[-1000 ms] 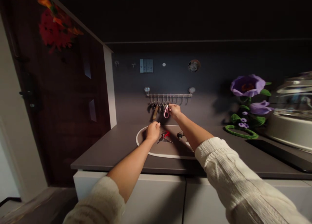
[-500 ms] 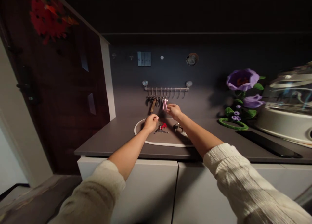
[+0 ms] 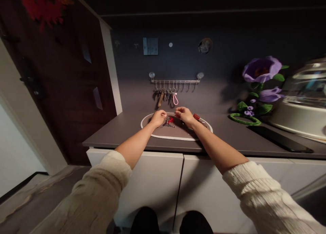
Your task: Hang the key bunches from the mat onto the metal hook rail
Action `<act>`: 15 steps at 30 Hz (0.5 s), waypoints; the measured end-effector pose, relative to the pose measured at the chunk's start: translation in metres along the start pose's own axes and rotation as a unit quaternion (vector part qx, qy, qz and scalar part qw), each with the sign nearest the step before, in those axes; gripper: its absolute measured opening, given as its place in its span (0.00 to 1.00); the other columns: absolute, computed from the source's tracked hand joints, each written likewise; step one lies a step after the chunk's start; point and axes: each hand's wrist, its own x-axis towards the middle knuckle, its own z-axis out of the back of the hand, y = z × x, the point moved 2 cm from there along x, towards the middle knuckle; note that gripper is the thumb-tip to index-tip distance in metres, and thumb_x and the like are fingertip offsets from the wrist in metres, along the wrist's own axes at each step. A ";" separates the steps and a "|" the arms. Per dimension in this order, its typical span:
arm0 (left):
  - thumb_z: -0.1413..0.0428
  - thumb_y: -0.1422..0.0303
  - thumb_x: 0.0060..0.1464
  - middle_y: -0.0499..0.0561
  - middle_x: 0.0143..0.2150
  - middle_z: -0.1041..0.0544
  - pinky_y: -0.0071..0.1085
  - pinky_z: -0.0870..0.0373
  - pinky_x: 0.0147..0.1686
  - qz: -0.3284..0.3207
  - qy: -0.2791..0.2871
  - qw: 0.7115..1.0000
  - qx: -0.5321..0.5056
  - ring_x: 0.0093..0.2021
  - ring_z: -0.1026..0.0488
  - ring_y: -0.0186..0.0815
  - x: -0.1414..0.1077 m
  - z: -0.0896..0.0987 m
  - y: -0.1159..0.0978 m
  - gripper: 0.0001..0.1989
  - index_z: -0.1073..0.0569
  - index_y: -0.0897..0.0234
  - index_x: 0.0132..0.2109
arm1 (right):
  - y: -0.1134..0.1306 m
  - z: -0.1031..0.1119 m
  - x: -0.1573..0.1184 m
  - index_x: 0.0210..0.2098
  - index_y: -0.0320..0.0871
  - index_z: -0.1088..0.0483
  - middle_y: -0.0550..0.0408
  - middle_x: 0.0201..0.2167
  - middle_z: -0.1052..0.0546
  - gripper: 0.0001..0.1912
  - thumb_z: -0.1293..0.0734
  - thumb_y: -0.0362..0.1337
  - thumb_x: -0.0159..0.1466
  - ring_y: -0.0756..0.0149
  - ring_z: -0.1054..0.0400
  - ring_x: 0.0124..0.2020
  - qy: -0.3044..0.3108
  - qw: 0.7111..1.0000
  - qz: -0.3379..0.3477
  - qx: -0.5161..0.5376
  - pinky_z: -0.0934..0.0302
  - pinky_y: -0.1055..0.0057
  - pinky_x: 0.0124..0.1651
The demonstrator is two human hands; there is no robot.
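My left hand [image 3: 158,118] hovers over the left part of an oval mat [image 3: 168,137], its fingers curled closed; whatever may be inside is hidden. Just right of it, a bunch of keys with a red tag [image 3: 170,121] lies on the mat. My right hand [image 3: 185,116] is above the mat's right half, fingers loosely bent and apart, nothing seen in them. Partly behind that wrist lies a keyring with a red-brown fob [image 3: 196,116]. A pink loop strap [image 3: 175,99] hangs from the hook rail [image 3: 175,81], above and left of my right hand.
Beside the strap, keys with a brown fob [image 3: 161,99] hang on the rail. To the right stand purple artificial flowers [image 3: 262,71], a black phone-like slab [image 3: 280,139] and a clear-domed white appliance [image 3: 303,115]. A dark door [image 3: 63,74] is at left.
My right hand has let go of the pink strap and come down over the mat; the strap now hangs by itself. My left hand stays near the red-tagged keys. The view has tilted down.
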 end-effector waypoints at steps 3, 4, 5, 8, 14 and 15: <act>0.49 0.77 0.46 0.48 0.26 0.30 0.24 0.38 0.31 0.042 -0.013 0.999 -0.002 0.26 0.36 0.27 0.000 0.001 0.003 0.05 0.30 0.68 0.31 | 0.000 0.000 -0.002 0.37 0.38 0.34 0.52 0.31 0.26 0.08 0.39 0.29 0.57 0.72 0.33 0.30 0.002 0.979 0.069 -0.191 0.38 0.71 0.40; 0.49 0.77 0.46 0.48 0.26 0.30 0.24 0.38 0.31 0.056 -0.015 0.998 0.003 0.26 0.36 0.27 0.000 0.002 0.004 0.05 0.30 0.68 0.31 | 0.001 0.000 -0.003 0.38 0.38 0.33 0.51 0.33 0.26 0.09 0.39 0.29 0.57 0.71 0.32 0.33 0.004 0.964 0.092 -0.249 0.40 0.71 0.43; 0.48 0.77 0.45 0.48 0.26 0.30 0.25 0.38 0.31 0.068 -0.014 0.997 0.012 0.25 0.36 0.27 0.000 0.002 0.005 0.05 0.29 0.68 0.31 | 0.002 -0.001 -0.005 0.38 0.38 0.32 0.49 0.35 0.25 0.10 0.39 0.29 0.57 0.69 0.32 0.35 0.008 0.949 0.110 -0.296 0.41 0.71 0.44; 0.46 0.75 0.43 0.48 0.25 0.28 0.26 0.38 0.31 0.096 0.000 0.994 0.055 0.25 0.36 0.28 0.001 0.004 0.005 0.03 0.28 0.67 0.29 | 0.004 -0.002 -0.008 0.39 0.37 0.31 0.46 0.37 0.25 0.11 0.40 0.28 0.57 0.66 0.32 0.40 0.025 0.921 0.125 -0.369 0.42 0.72 0.45; 0.42 0.63 0.41 0.49 0.23 0.27 0.28 0.38 0.31 0.146 0.018 0.979 0.140 0.24 0.34 0.31 0.006 0.000 0.000 0.09 0.25 0.65 0.25 | 0.001 -0.006 -0.008 0.40 0.38 0.30 0.45 0.40 0.26 0.12 0.42 0.28 0.58 0.65 0.33 0.43 0.043 0.904 0.129 -0.406 0.44 0.73 0.46; 0.42 0.62 0.41 0.50 0.23 0.26 0.28 0.38 0.31 0.147 0.017 0.978 0.144 0.24 0.34 0.32 0.007 -0.001 0.000 0.10 0.25 0.65 0.26 | 0.001 -0.006 -0.008 0.40 0.38 0.30 0.45 0.40 0.26 0.13 0.42 0.28 0.58 0.65 0.33 0.42 0.044 0.903 0.131 -0.406 0.44 0.73 0.45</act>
